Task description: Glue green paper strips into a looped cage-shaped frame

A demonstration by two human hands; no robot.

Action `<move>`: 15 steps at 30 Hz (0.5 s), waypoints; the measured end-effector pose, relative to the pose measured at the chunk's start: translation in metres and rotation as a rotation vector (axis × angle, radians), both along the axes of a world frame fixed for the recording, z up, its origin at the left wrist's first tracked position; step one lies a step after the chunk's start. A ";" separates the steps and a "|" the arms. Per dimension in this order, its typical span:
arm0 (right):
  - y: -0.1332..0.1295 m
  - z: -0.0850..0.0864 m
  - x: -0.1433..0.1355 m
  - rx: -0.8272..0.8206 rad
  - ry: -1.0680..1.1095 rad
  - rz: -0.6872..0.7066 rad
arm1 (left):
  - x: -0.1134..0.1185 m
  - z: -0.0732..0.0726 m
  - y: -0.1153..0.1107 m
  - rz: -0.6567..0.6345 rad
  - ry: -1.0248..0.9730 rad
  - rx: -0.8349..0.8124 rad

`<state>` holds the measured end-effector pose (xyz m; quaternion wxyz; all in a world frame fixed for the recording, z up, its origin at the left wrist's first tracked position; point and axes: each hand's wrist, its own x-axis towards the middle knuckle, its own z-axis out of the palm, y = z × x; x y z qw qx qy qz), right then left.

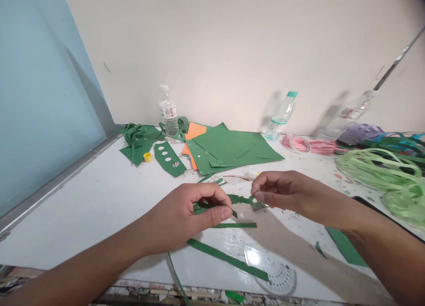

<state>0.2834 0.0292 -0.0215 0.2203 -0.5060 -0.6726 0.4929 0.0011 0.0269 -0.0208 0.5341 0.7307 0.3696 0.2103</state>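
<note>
My left hand point(195, 215) is above the white table with its thumb and fingers closed on a green paper strip point(234, 214); a short end sticks out past the fingertips. To its right, my right hand point(285, 191) has thumb and fingers pinched together, and what they hold is too small to make out. Between and behind the two hands lies a ragged green paper scrap point(241, 199). Below the left hand rest a short green strip point(237, 225) and a longer one point(229, 258), whose right end overlaps a clear protractor point(282, 275).
Green paper sheets point(239, 146) lie behind the hands, near a green piece with round holes point(168, 159) and a yellow cap point(148, 157). A water bottle point(169, 113) and a teal-capped bottle point(280, 118) stand by the wall. Pale green strips point(361, 168) are heaped at right.
</note>
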 end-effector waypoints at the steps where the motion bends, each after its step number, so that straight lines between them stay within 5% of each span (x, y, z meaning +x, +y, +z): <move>1: -0.002 0.002 -0.002 0.008 0.024 -0.010 | 0.000 0.000 -0.001 0.004 0.002 0.037; 15: -0.028 -0.006 -0.028 0.006 0.310 -0.014 | 0.010 -0.010 -0.003 -0.017 -0.044 0.080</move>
